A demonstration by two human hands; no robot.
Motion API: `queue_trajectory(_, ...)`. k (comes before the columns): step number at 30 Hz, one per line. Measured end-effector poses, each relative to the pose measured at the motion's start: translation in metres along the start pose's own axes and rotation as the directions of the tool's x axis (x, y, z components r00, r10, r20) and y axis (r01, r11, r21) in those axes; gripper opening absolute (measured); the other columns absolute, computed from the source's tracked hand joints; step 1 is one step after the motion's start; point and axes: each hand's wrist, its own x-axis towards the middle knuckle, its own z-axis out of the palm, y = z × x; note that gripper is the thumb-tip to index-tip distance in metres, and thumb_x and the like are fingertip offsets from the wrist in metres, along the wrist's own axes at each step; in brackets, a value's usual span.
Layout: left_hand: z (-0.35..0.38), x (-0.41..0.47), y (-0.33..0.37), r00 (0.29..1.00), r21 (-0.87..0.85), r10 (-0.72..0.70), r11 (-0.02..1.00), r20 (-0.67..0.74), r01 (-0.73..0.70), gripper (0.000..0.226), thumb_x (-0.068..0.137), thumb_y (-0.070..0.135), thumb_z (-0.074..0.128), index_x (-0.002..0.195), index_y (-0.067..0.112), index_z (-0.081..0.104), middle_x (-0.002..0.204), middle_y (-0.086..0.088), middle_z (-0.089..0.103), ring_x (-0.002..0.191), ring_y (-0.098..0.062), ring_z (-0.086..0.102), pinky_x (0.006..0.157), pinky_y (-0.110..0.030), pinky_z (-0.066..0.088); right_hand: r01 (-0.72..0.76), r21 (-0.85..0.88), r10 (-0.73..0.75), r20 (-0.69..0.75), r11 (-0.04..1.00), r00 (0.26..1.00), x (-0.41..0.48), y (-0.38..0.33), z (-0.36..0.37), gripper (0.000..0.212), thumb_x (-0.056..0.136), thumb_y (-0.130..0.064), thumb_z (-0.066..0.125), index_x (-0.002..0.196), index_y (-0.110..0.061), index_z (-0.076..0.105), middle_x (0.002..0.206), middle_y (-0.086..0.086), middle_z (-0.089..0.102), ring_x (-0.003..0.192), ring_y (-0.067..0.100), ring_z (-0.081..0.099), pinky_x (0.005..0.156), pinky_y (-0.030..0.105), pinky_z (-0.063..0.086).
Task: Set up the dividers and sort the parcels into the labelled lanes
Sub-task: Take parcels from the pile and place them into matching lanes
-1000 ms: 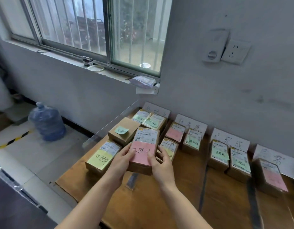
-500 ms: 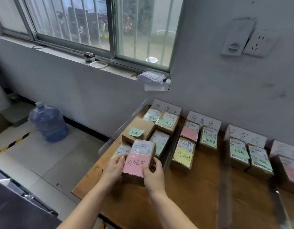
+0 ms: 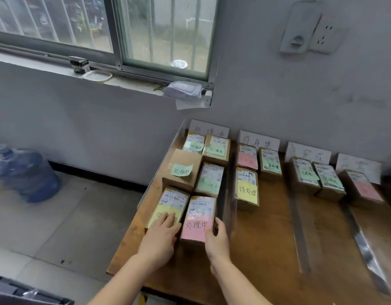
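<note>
Left hand (image 3: 159, 235) lies flat, fingers straight; right hand (image 3: 218, 239) stands edge-on, thumb forward, fingers hidden.

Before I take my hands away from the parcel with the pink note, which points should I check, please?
1. The pink-note parcel matches the leftmost lane sign, both 处理中: ok.
2. It lies level beside the yellow-note parcel: ok.
3. Gap to the clear divider on its right: cannot tell.
4. Left hand lies flat on the yellow-note parcel, not gripping: ok.
5. Right hand is off the pink-note parcel: not ok, it touches the right side.
</note>
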Motion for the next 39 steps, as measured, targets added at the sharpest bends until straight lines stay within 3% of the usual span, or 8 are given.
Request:
queue_trajectory(8,0.01,0.001,0.002,0.999,0.074,0.005,0.997,-0.048,-0.002,0.057,0.104,0.02,0.04,0.156,0.026,0.018,0.166,-0.003,0.001,0.152,-0.025,-0.006,0.122,-0.04,0.007,0.076,-0.242,-0.087,-0.033,0.967,0.996,0.009,0.007,-0.001,0.042,0.105,-0.022,0.043,0.147,-0.021,0.04,0.145,0.001,0.051,0.134,0.021,0.045,0.104,0.032,0.04)
queue_trajectory(14,0.004,0.004,0.003,0.999,0.05,0.023,0.999,-0.038,-0.021,0.055,0.103,0.026,0.043,0.155,0.027,0.022,0.166,0.0,0.007,0.152,-0.024,0.0,0.122,-0.042,0.012,0.181,-0.436,-0.209,-0.017,0.882,0.978,0.011,0.002,-0.001,0.042,0.104,-0.022,0.042,0.146,-0.023,0.038,0.142,0.0,0.05,0.13,0.017,0.047,0.102,0.031,0.043)
queue_trajectory(20,-0.02,0.012,0.007,0.997,0.104,0.075,0.992,-0.032,-0.072,0.049,0.098,0.032,0.051,0.145,0.023,0.04,0.155,0.0,0.035,0.146,-0.023,0.023,0.114,-0.037,0.032,0.3,-0.62,-0.289,0.121,0.725,0.95,-0.002,-0.019,-0.004,0.056,0.1,-0.019,0.048,0.152,-0.018,0.027,0.154,0.002,0.03,0.141,0.021,0.034,0.114,0.034,0.035)
queue_trajectory(24,-0.045,0.024,0.02,0.982,0.19,0.172,0.969,-0.077,-0.155,0.034,0.095,0.033,0.055,0.126,0.022,0.053,0.132,0.004,0.054,0.128,-0.016,0.042,0.099,-0.031,0.043,0.369,-0.672,-0.342,0.179,0.642,0.922,-0.01,-0.045,-0.021,0.055,0.097,-0.027,0.054,0.148,-0.018,0.034,0.147,0.003,0.04,0.136,0.02,0.038,0.112,0.032,0.035)
queue_trajectory(27,-0.063,0.033,0.041,0.962,0.278,0.252,0.936,-0.103,-0.216,0.039,0.095,0.027,0.056,0.133,0.021,0.053,0.137,0.003,0.054,0.132,-0.017,0.042,0.102,-0.032,0.042,0.386,-0.702,-0.386,0.169,0.599,0.907,-0.016,-0.066,-0.045,0.052,0.097,-0.031,0.056,0.145,-0.019,0.04,0.143,0.003,0.045,0.133,0.02,0.041,0.11,0.032,0.037)
queue_trajectory(30,-0.077,0.038,0.069,0.943,0.328,0.306,0.91,-0.127,-0.251,0.042,0.095,0.026,0.057,0.136,0.021,0.052,0.138,0.002,0.054,0.133,-0.018,0.043,0.104,-0.033,0.042,0.356,-0.782,-0.414,0.14,0.511,0.9,-0.021,-0.083,-0.081,0.05,0.097,-0.035,0.055,0.143,-0.018,0.043,0.142,0.004,0.047,0.133,0.023,0.041,0.109,0.036,0.038)
queue_trajectory(34,-0.088,0.044,0.106,0.909,0.361,0.393,0.875,-0.142,-0.322,0.033,0.095,0.029,0.056,0.127,0.021,0.056,0.127,0.002,0.058,0.124,-0.019,0.048,0.098,-0.035,0.047,0.213,-0.901,-0.388,0.055,0.378,0.92,-0.025,-0.094,-0.131,0.05,0.094,-0.041,0.056,0.139,-0.02,0.048,0.136,0.007,0.053,0.125,0.027,0.047,0.104,0.041,0.041)
queue_trajectory(39,-0.09,0.048,0.17,0.866,0.382,0.485,0.828,-0.119,-0.411,0.038,0.093,0.027,0.056,0.13,0.021,0.056,0.127,0.002,0.059,0.124,-0.018,0.047,0.097,-0.035,0.047,0.077,-0.932,-0.356,-0.058,0.353,0.933,-0.035,-0.091,-0.206,0.054,0.093,-0.042,0.059,0.141,-0.019,0.047,0.14,0.008,0.05,0.131,0.029,0.043,0.107,0.043,0.037)
